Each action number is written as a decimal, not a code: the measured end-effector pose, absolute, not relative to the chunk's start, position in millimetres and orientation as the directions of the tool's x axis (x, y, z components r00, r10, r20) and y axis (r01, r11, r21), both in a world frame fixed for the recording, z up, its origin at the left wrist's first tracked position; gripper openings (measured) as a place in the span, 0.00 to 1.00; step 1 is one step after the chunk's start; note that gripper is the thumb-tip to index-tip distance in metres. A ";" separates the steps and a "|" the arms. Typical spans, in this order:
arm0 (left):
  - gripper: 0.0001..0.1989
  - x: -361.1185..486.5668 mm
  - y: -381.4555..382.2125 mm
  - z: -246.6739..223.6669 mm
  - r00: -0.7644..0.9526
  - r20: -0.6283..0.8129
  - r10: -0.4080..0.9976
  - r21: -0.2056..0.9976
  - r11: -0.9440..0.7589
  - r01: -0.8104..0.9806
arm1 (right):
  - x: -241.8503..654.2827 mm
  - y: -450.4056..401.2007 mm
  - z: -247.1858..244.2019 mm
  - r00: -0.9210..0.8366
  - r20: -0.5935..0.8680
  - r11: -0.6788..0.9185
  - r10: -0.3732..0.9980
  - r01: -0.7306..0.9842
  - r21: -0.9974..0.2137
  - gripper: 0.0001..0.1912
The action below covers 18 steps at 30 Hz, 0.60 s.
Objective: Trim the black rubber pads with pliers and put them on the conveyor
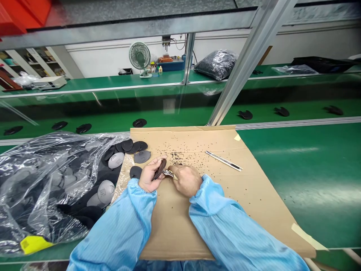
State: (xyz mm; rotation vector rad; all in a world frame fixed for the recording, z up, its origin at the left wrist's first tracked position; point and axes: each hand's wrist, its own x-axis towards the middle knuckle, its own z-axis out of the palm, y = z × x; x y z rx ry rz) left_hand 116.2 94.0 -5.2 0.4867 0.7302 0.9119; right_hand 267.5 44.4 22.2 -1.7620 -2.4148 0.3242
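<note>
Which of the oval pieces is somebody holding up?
The dark oval in the left hand, right by the metal tool. The other ovals lie on the cardboard, in or by the clear bag, or on the green surface beyond.

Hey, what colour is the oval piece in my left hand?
Dark brown; the oval piece in your left hand shows in the head view.

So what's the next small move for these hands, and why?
Probably squeeze the pliers gently at the edge of the dark oval disc: the left hand holds it, the right hand grips the pliers with their tip there, and dark specks lie scattered on the cardboard.
</note>
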 end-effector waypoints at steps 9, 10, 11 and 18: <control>0.12 117.5 94.1 -3.6 0.439 -0.312 0.842 0.639 0.528 -0.559 | 269.1 44.2 11.0 -0.261 0.075 0.266 0.963 0.859 -0.437 0.12; 0.12 117.5 94.3 -2.6 0.446 -0.303 0.842 0.629 0.528 -0.571 | 269.5 44.9 8.3 -0.229 0.122 0.260 0.966 0.822 -0.506 0.12; 0.11 117.3 94.6 -1.8 0.453 -0.292 0.842 0.619 0.527 -0.582 | 270.2 45.9 6.1 -0.181 0.179 0.252 0.967 0.772 -0.583 0.11; 0.18 119.8 93.8 -1.2 0.396 -0.313 0.863 0.652 0.498 -0.572 | 292.9 58.9 9.6 0.061 -0.013 -0.006 0.998 -0.105 -0.994 0.18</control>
